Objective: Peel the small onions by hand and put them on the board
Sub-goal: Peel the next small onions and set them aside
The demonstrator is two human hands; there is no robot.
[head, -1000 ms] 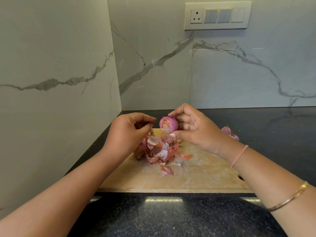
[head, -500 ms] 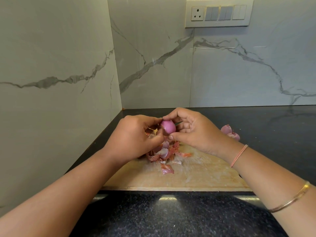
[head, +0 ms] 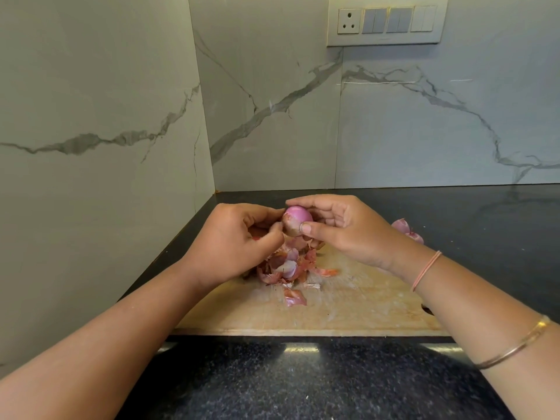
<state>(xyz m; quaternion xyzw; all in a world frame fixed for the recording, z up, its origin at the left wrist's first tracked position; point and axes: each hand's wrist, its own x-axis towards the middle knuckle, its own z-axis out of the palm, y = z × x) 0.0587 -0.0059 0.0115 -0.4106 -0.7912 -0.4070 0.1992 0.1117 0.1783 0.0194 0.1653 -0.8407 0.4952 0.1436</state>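
Onion (head: pixel 298 221), small & pink, is up in the air between both hands, over the far part of the board (head: pixel 348 307), not touching the wood. Top looks bare & glossy; lower left end has a patch of brownish skin (head: pixel 289 228) on it. Right hand (head: pixel 348 231) grips it: index curled over the top, thumb pressed on the front, other fingers curled behind. Left hand (head: pixel 236 244) has thumb & forefinger pinched at the onion's left end, by that brown patch, w/ its other fingers curled in. Can't tell if it's got skin or just the bulb.

Under the hands, peels (head: pixel 288 265) lie in a loose heap on the board, pink & papery, w/ one scrap (head: pixel 294 298) lying apart, nearer the person. Board is pale scratched wood on a dark speckled counter (head: pixel 303 383). Beyond the right hand, pink onion bits (head: pixel 406 230) sit on the counter, seemingly off the board; whole or not, can't tell.

Right arm has a thin pinkish band (head: pixel 425 271) at the wrist & a gold bangle (head: pixel 515 347) further up. Marble-look walls (head: pixel 106 101) meet in a corner behind; switch plate (head: pixel 386 21) up top.
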